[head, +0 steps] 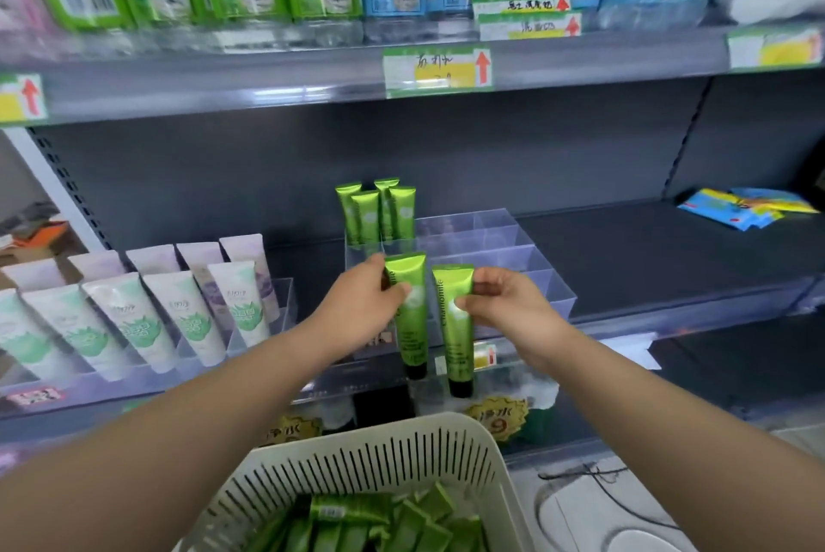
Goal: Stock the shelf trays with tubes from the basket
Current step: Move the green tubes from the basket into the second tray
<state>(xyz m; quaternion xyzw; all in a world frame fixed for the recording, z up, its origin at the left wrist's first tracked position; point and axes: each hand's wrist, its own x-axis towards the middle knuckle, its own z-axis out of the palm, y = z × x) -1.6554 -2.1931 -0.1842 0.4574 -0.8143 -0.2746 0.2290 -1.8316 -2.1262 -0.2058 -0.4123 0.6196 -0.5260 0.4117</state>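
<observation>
My left hand (364, 306) grips a green tube (410, 319) near its upper end, cap pointing down. My right hand (504, 306) pinches a second green tube (457, 341) the same way, just to the right of the first. Both tubes hang in front of the clear tiered shelf tray (513, 257). Several green tubes (377, 212) stand upright in the tray's back left compartments. Below, a white slotted basket (402, 453) holds several more green tubes (384, 524) lying in a pile.
A clear tray of white and green tubes (147, 319) with lilac ones behind stands on the shelf to the left. Blue and yellow packets (745, 205) lie at the far right. Boxed goods line the upper shelf (268, 78). Price tags hang on the shelf edges.
</observation>
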